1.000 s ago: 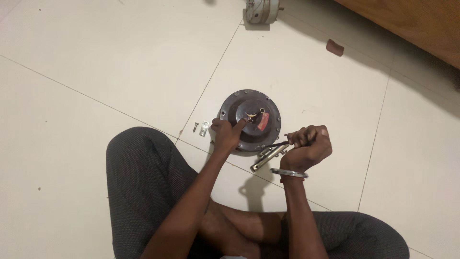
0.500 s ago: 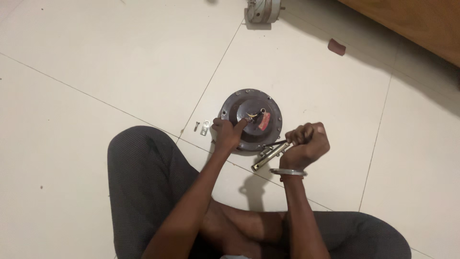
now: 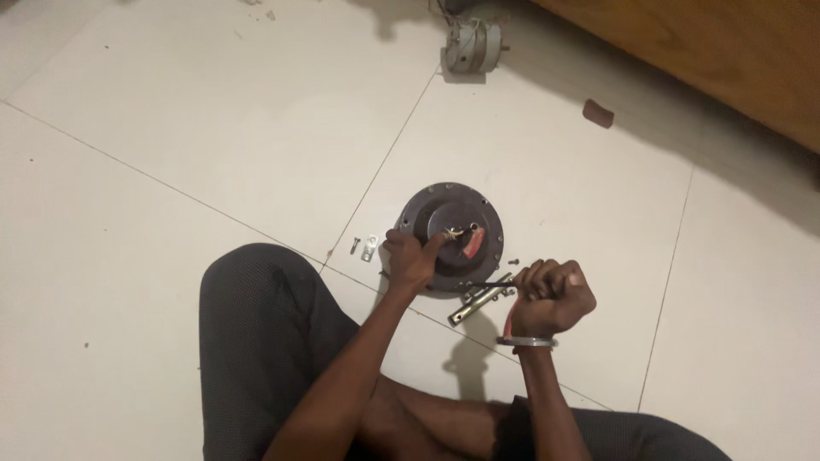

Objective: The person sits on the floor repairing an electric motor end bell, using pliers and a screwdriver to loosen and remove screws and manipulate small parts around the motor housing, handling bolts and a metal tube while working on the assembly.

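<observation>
A dark round motor housing [image 3: 427, 209] lies flat on the white tiled floor in front of my crossed legs, with short wires and a red patch at its centre. My left hand [image 3: 412, 259] rests on its near left rim, fingers pressing the cover. My right hand [image 3: 551, 294] is closed in a fist around the handle of a screwdriver [image 3: 487, 284], whose thin dark shaft points left at the housing's near edge. A metal bracelet circles my right wrist. A silvery metal rod [image 3: 480, 301] lies on the floor just under the shaft.
A small screw [image 3: 354, 246] and a metal lug [image 3: 370, 248] lie left of the housing. Another small motor [image 3: 468, 44] stands at the far top. A brown scrap [image 3: 598, 113] lies near a wooden furniture edge [image 3: 726, 60] at the top right.
My right hand has shifted slightly with the screwdriver. My left hand stays on the housing's rim.
</observation>
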